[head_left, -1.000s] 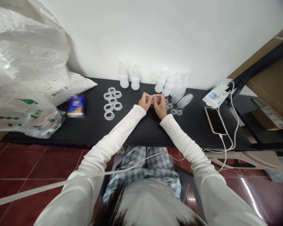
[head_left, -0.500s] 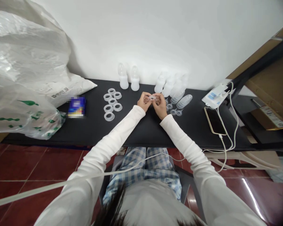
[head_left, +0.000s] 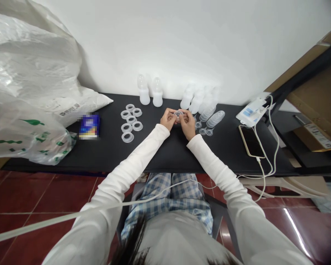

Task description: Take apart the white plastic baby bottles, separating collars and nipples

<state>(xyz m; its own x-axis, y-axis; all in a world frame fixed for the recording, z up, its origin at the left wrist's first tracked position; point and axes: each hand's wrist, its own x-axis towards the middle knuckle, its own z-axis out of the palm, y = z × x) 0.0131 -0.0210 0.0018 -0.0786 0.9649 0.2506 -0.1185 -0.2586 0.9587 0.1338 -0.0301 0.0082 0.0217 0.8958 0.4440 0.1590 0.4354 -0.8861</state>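
Between both hands is a translucent baby bottle collar ring [head_left: 178, 113], held above the black table. My left hand [head_left: 168, 119] pinches its left side, and my right hand [head_left: 187, 123] grips its right side. Something clear shows in the ring's middle, perhaps a nipple, too small to tell. Close by on the right lie several clear silicone nipples [head_left: 202, 131], partly hidden by my right hand. On the left, several loose collar rings [head_left: 127, 137] are grouped on the table.
Two capped baby bottles [head_left: 144, 96] stand near the wall. Several white bottles [head_left: 187, 100] stand behind my right hand, beside stacked clear caps [head_left: 216, 119]. A phone [head_left: 251, 141], cables and a power strip [head_left: 251, 113] are at right. A blue box [head_left: 89, 126] and plastic bags [head_left: 30, 129] are at left.
The ring has tilted in my fingers, so its round face now shows more toward me. Both hands stay in nearly the same place, with the thumbs shifted onto the ring.
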